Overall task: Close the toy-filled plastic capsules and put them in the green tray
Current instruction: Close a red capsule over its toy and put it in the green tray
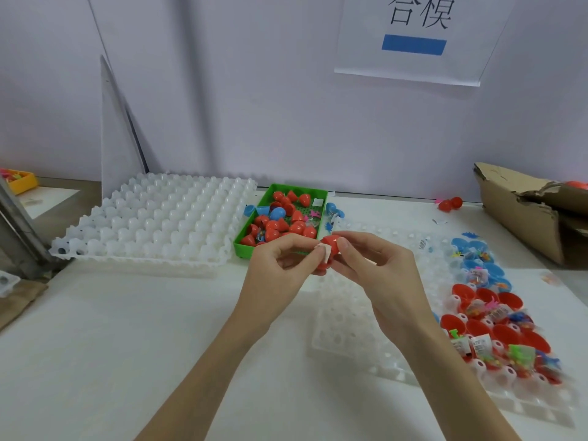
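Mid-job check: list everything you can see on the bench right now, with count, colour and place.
green tray: one, green, centre back, holding many red and a few blue capsules.
held capsule: one, red, between both hands, in front of the tray.
empty cell tray: one, white, left of the green tray.
clear cell tray: one, translucent, right, under the open capsule halves.
open capsule halves: many, red nearer and blue farther, filled with toys, right side.
cardboard box: one, brown, far right.
paper sign: one, white with a blue bar, wall.
left hand: pinches the held capsule.
right hand: pinches the held capsule.
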